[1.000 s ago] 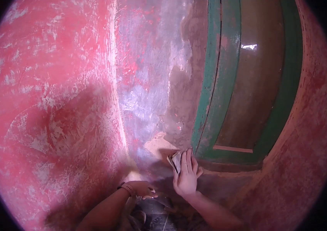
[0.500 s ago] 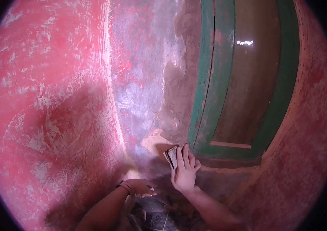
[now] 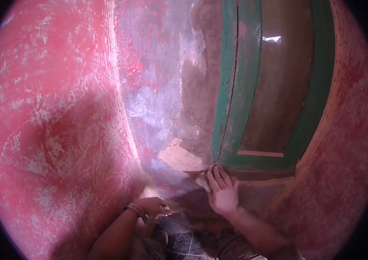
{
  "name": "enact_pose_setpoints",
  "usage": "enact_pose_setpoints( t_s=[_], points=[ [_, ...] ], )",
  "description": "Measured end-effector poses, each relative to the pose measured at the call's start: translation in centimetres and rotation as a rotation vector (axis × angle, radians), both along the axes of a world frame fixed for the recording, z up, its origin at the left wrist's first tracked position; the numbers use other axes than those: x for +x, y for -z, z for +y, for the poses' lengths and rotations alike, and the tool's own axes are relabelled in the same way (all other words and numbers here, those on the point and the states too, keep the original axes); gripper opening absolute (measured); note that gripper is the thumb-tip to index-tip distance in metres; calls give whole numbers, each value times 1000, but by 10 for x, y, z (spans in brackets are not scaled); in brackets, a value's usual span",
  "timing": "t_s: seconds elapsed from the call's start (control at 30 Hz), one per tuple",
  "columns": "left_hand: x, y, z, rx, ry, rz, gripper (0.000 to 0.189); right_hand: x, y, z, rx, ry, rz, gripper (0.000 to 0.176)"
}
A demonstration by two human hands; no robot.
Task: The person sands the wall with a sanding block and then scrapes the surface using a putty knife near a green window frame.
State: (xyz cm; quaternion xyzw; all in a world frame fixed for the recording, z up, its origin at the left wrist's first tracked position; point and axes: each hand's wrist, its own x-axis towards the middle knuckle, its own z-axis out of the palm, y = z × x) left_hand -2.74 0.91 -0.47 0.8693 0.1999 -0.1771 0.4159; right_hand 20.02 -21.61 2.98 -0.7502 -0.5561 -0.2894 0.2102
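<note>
A folded, worn sheet [image 3: 203, 182] is under the fingers of my right hand [image 3: 223, 193], which presses it to the wall just below the lower left corner of the green frame [image 3: 249, 162]. A pale bare patch [image 3: 180, 157] shows on the wall up and to the left of that hand. My left hand [image 3: 152, 206], with a band on the wrist, hangs low near the wall corner. Its fingers are curled round something small and pale that I cannot make out.
Scraped red wall [image 3: 54, 108] fills the left side, meeting the purplish wall [image 3: 155, 86] at a corner. A brown panel [image 3: 277, 86] sits inside the green frame. Another red wall [image 3: 348, 173] stands at right, dark floor tiles [image 3: 184, 245] below.
My right hand has moved right and down with the folded sheet, which now lies flatter on the wall. The pale patch is more exposed. My left hand has shifted slightly left.
</note>
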Motion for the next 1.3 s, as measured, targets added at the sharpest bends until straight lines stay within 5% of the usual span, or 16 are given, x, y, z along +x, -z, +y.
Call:
enact_pose_setpoints(
  t_s=[0.3,0.5,0.73,0.97,1.3],
  points=[
    [10,25,8,-45,71,4,60,37,-12,-33,-17,-92,10,56],
    [3,-9,0,1,23,24,63,42,-5,-38,-4,-90,3,60],
    [17,13,1,-41,57,66,64,38,11,4,64,-217,-117,66],
    [3,-8,0,-13,25,73,64,68,3,-47,14,-154,36,59],
    [20,16,-2,-24,83,20,60,42,-2,-3,98,-217,42,55]
  ],
)
